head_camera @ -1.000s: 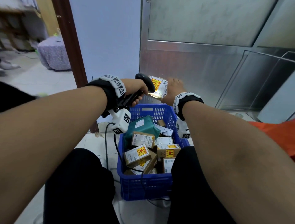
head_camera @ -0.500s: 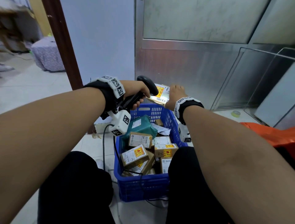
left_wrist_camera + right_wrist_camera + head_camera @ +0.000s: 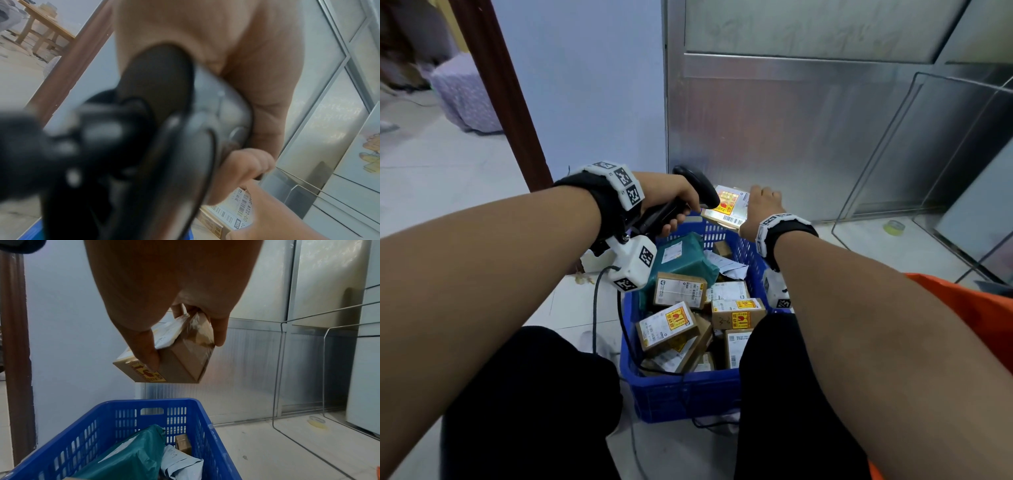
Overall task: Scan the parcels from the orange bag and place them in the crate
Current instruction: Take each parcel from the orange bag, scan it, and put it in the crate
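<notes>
My left hand (image 3: 674, 209) grips a black barcode scanner (image 3: 697, 186), whose dark handle (image 3: 156, 100) fills the left wrist view. Its head points at a small brown cardboard parcel (image 3: 727, 207) with a white label and yellow sticker. My right hand (image 3: 762, 209) holds that parcel (image 3: 174, 358) by thumb and fingers above the far end of the blue crate (image 3: 688, 397). The crate (image 3: 127, 418) holds several labelled boxes and a green mailer (image 3: 681, 257). The orange bag (image 3: 983, 308) lies at the right edge.
A metal-panelled wall (image 3: 791, 120) stands just behind the crate, with a clear acrylic frame (image 3: 928, 154) leaning at the right. A tape roll (image 3: 893, 228) lies on the floor. The scanner cable (image 3: 595, 308) hangs left of the crate. My knees flank the crate.
The parcel and both hands have come down a little towards the crate's far rim. The scanner stays aimed at the label, which now glows brighter.
</notes>
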